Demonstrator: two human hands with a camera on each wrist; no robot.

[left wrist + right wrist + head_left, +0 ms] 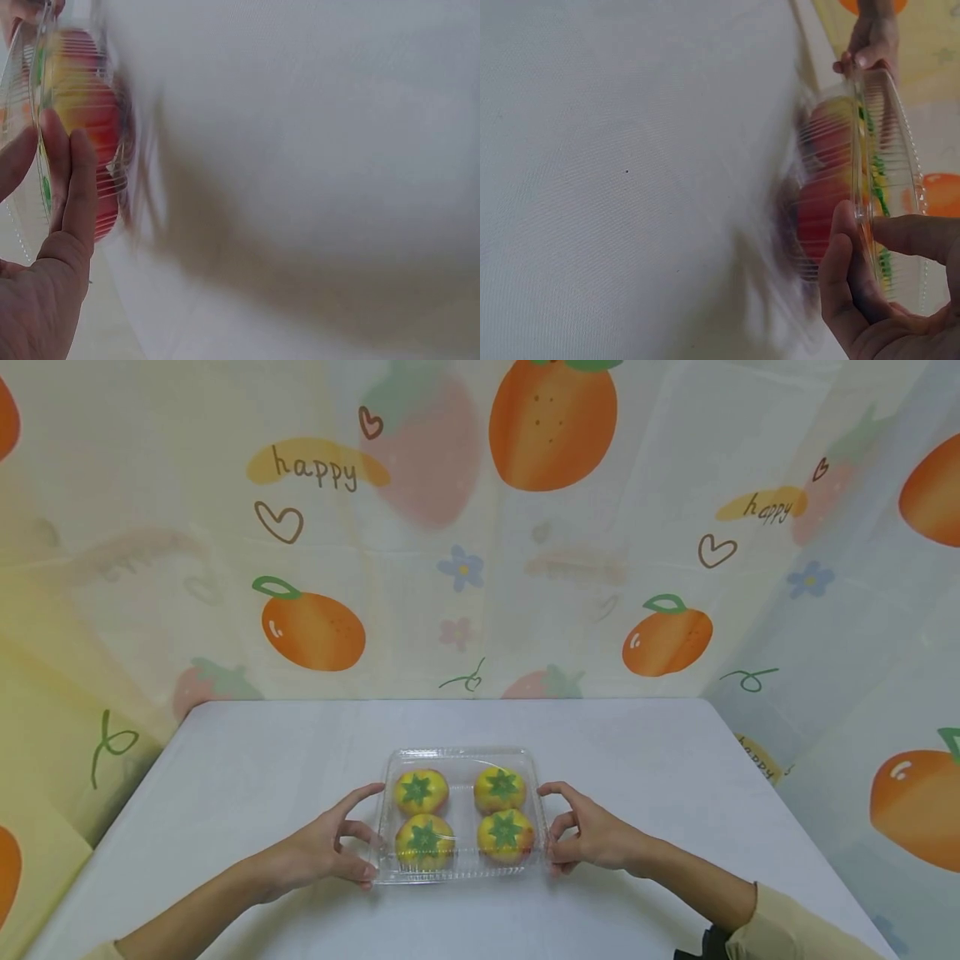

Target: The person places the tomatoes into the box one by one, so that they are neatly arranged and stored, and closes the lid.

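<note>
Both hands are gripping the clear clamshell box mid-table: left hand curling fingers onto its 9 o'clock edge, right hand pinching the 3 o'clock edge. Four orange-yellow fruits are sitting inside, lid closed, on the white table.

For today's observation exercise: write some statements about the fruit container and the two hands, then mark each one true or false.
1. The clear plastic container holds four fruits. True.
2. The container's lid is open. False: the lid is closed over the fruits.
3. The left hand and the right hand take the container from opposite sides. True.
4. The container is stacked on a plate. False: it sits directly on the white table.
5. Each fruit has a green, star-shaped top. True.
</note>
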